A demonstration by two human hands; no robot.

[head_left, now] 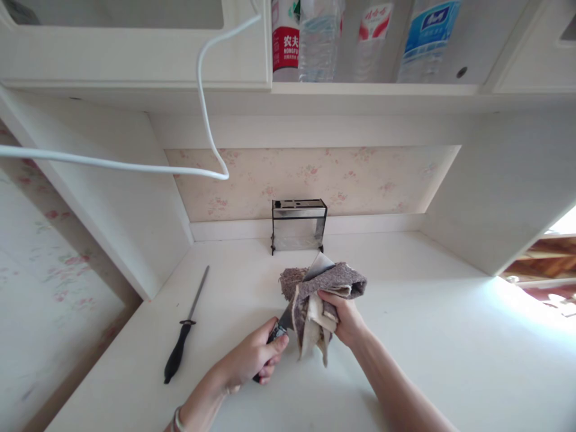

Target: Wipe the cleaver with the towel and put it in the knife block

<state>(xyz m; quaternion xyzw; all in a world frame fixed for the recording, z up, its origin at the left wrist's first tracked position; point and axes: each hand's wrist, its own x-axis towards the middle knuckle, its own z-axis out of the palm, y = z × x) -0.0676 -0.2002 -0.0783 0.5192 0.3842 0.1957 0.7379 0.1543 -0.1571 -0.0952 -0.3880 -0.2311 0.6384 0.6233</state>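
My left hand point(257, 355) is closed around the dark handle of a knife point(320, 263). The blade points up and to the right, away from me, and its tip shows beyond the cloth. A grey-brown and cream cloth point(330, 279) is folded over the middle of the blade, hiding that part. My right hand point(344, 318) grips the cloth from the right, its fingers partly hidden in the folds. On the counter to the left lies a sharpening steel point(185, 327) with a black handle, apart from both hands.
A small metal knife-rack-like frame point(299, 210) stands at the back of the white counter point(418, 336). Overhead, a shelf point(373, 89) holds several plastic bottles point(318, 42). A white cable point(135, 168) hangs across the upper left. Side panels bound the counter left and right.
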